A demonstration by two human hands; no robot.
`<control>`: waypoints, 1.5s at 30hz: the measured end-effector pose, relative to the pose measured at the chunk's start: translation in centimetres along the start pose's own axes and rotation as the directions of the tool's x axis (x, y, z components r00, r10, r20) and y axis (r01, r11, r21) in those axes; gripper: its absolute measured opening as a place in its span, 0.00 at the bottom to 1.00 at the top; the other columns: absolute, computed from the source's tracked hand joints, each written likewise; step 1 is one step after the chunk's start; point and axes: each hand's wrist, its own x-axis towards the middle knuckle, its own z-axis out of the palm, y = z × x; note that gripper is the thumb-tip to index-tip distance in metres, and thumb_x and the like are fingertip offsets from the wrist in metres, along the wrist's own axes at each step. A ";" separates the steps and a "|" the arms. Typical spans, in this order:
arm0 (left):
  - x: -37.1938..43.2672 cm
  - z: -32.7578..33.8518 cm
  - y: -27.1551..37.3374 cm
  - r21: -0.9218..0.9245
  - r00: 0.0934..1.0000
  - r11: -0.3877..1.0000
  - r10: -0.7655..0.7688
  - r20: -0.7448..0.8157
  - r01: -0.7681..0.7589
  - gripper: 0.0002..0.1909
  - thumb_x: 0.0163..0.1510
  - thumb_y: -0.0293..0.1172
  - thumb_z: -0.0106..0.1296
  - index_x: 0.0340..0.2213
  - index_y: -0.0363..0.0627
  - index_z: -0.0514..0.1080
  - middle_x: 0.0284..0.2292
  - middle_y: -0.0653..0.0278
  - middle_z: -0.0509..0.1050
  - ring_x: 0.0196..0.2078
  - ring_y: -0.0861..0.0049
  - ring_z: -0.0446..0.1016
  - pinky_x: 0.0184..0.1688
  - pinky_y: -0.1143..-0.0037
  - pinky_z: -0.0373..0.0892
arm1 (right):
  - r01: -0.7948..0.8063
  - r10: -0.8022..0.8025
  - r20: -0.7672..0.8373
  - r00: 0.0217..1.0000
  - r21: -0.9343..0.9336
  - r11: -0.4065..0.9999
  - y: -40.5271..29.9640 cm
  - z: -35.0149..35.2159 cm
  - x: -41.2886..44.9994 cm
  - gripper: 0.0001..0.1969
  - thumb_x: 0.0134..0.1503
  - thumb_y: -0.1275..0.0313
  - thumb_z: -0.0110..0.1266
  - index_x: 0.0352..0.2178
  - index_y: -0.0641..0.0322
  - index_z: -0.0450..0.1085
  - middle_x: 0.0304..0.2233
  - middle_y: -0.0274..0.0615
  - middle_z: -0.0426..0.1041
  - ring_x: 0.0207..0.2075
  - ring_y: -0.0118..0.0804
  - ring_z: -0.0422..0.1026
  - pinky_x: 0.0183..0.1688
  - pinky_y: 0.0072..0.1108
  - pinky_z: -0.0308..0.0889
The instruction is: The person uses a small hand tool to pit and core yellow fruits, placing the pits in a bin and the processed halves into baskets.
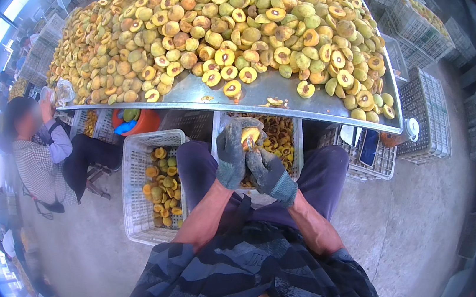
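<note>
My left hand (234, 148), in a dirty grey knit glove, holds a halved yellow stone fruit (250, 136) with its cut face up. Against that face, my gloved right hand (267, 170) grips a small metal tool (250, 143), whose handle is hidden by the fingers. Both hands meet above a white plastic crate (298, 143) of pits and fruit scraps between my knees. Beyond them, a big heap of halved fruit (252, 34) covers much of a metal-topped table (271, 91). To the left, another white crate (130, 188) holds several fruit halves (164, 188).
A co-worker (41, 151) sits at the left, near an orange-red tub (147, 122). At the right, a phone (369, 147) lies on a crate (358, 168), beside a lidded jar (409, 129). More plastic crates (429, 118) stand on the concrete floor (412, 214).
</note>
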 end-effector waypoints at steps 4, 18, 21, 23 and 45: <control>0.4 -0.8 0.7 -0.088 0.993 0.995 -0.038 0.110 0.048 0.25 0.67 0.44 0.32 0.36 0.35 0.73 0.33 0.59 0.77 0.35 0.76 0.75 0.40 0.76 0.71 | -0.202 0.187 0.106 0.977 0.146 0.969 -1.4 -0.2 -0.6 0.15 0.67 0.61 0.41 0.36 0.60 0.69 0.21 0.27 0.65 0.19 0.17 0.63 0.19 0.13 0.57; 1.3 -3.2 -0.1 -0.015 0.961 0.999 -0.023 0.276 0.029 0.28 0.65 0.46 0.35 0.31 0.32 0.74 0.28 0.56 0.78 0.29 0.74 0.76 0.34 0.76 0.73 | -0.122 0.112 0.147 0.983 0.058 0.991 -0.4 0.4 -0.6 0.16 0.66 0.58 0.43 0.27 0.54 0.65 0.17 0.25 0.60 0.14 0.19 0.58 0.14 0.15 0.52; 1.0 -3.0 0.3 -0.029 0.966 0.997 -0.058 0.252 0.067 0.28 0.65 0.46 0.34 0.30 0.32 0.75 0.27 0.57 0.78 0.29 0.74 0.77 0.34 0.76 0.73 | -0.379 0.292 0.311 0.904 0.271 0.885 -1.0 -0.1 -0.7 0.18 0.65 0.54 0.45 0.27 0.54 0.67 0.17 0.27 0.63 0.13 0.20 0.58 0.13 0.14 0.52; 0.7 -2.5 0.3 -0.045 0.974 0.994 -0.087 0.210 0.098 0.29 0.65 0.46 0.34 0.30 0.31 0.74 0.27 0.57 0.78 0.29 0.74 0.77 0.34 0.76 0.73 | -0.504 0.343 0.416 0.842 0.380 0.776 -1.3 -0.4 -0.7 0.19 0.64 0.51 0.45 0.26 0.52 0.68 0.16 0.27 0.63 0.11 0.20 0.56 0.11 0.14 0.50; 2.3 -6.9 -2.1 0.357 0.965 0.934 0.098 -0.243 -0.005 0.10 0.58 0.32 0.49 0.36 0.37 0.71 0.36 0.57 0.70 0.33 0.72 0.74 0.36 0.73 0.74 | -0.617 0.205 0.616 0.760 0.586 0.526 4.9 -4.6 1.8 0.28 0.61 0.39 0.37 0.25 0.52 0.60 0.13 0.26 0.52 0.08 0.19 0.47 0.07 0.13 0.46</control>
